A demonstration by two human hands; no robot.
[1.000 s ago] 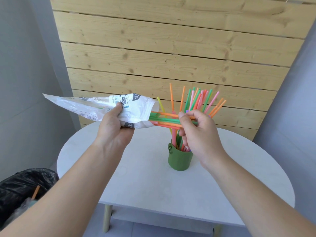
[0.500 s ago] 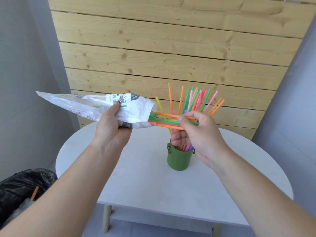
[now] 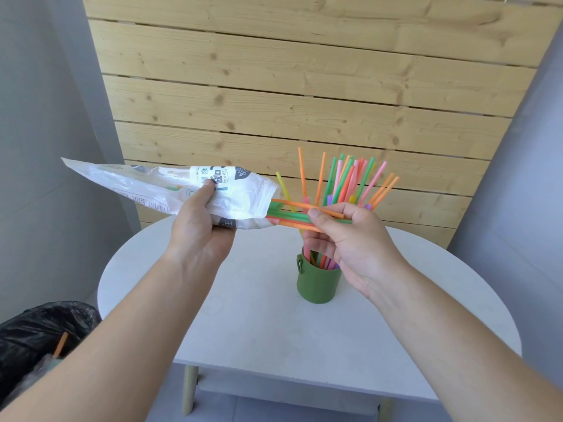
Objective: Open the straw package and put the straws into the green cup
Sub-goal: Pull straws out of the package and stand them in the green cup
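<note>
One black bin bag point(image 3: 39, 336) sits low on the left, with one orange straw point(image 3: 61, 344) poking out of it. There is one straw package point(image 3: 146, 187), white with print on it, up in the air to the left of the cup. The left hand point(image 3: 198, 226) grips it from below, thumb on top and fingers curled under, with the arm reaching forward. The package's open end points right. A small bunch of straws point(image 3: 292, 216) sticks out of it sideways. I count two orange ones and at least two green ones, packed close. The right hand point(image 3: 350, 242) pinches this bunch, thumb on top and fingers curled under. One green cup point(image 3: 318, 284) stands upright on the round white surface point(image 3: 243, 330), just below the right hand. Many standing straws point(image 3: 344, 184) fan out of it, orange, green, pink, yellow and purple. They overlap too much to count.
</note>
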